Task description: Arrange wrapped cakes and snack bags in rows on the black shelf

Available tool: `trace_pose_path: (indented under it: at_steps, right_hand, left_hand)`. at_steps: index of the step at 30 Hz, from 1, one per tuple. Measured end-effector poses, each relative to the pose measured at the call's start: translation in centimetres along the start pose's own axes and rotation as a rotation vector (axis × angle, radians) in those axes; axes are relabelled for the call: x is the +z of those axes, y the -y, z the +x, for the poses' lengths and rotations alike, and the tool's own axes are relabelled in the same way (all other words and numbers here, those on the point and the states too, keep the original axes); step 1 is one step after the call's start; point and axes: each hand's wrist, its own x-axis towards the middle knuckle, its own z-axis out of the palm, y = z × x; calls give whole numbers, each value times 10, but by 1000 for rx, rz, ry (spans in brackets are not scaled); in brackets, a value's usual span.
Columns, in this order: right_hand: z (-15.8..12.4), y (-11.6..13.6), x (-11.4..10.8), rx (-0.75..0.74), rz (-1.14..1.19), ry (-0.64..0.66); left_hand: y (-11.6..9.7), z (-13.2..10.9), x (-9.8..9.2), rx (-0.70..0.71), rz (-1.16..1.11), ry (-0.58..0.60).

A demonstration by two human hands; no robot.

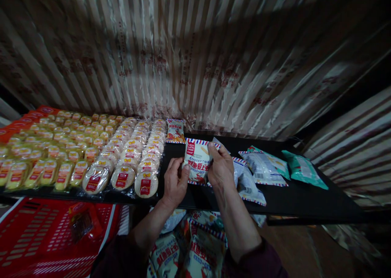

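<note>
Between my two hands a white snack bag (197, 160) with red lettering and a striped edge faces me, upright above the black shelf. My left hand (176, 181) grips its left side, thumb on the front. My right hand (220, 168) pinches its upper right side and covers part of it. Behind it, one like snack bag (176, 130) stands against the back beside the round crackers (147, 183). To the right of my right hand, several silver-backed bags (264, 168) lie face down. Below my forearms are more white snack bags (204, 251).
Rows of yellow wrapped cakes (49, 174) fill the shelf's left part, with orange packs (27, 121) beyond them. Green bags (304, 168) lie at the right of the black shelf (317, 202). A red basket (33, 229) holding a small red pack stands below left. Striped sheeting (189, 58) hangs behind.
</note>
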Motion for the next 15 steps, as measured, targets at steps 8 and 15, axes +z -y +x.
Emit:
trace_pose_path:
  at_steps: [8,15]
  right_hand:
    - [5,-2,-1,31,-48,39]
    - [9,-5,-5,56,-87,75]
  left_hand:
    - [3,2,0,-141,-181,73]
    - [7,0,7,-321,-354,203]
